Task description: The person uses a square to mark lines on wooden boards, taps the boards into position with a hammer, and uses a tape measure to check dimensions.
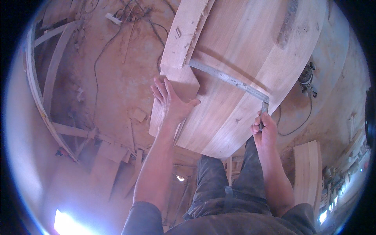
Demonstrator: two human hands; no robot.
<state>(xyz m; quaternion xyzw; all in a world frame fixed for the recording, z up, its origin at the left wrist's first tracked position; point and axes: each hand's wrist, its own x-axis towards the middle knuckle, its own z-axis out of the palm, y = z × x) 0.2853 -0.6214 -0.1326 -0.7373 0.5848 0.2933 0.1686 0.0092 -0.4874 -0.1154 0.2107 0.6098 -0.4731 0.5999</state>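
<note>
A wide panel of joined pale wood strips [243, 43] lies in front of me. My right hand [267, 131] grips the short handle of a metal try square [231, 81] at the panel's right edge. The square's marked blade runs across the panel, its far end by a thick wooden beam [184, 31] along the left side. My left hand [175, 107], fingers and thumb spread, rests on a pale wood piece with an angled end [183, 81], just nearer than the beam. What lies under the palm is hidden.
A power tool [306, 78] with a cord sits on the dusty floor to the right. Cables and a white power strip [113, 18] lie at the far left. Curved wood parts [55, 74] stand along the left, and stacked boards [307, 168] at the near right.
</note>
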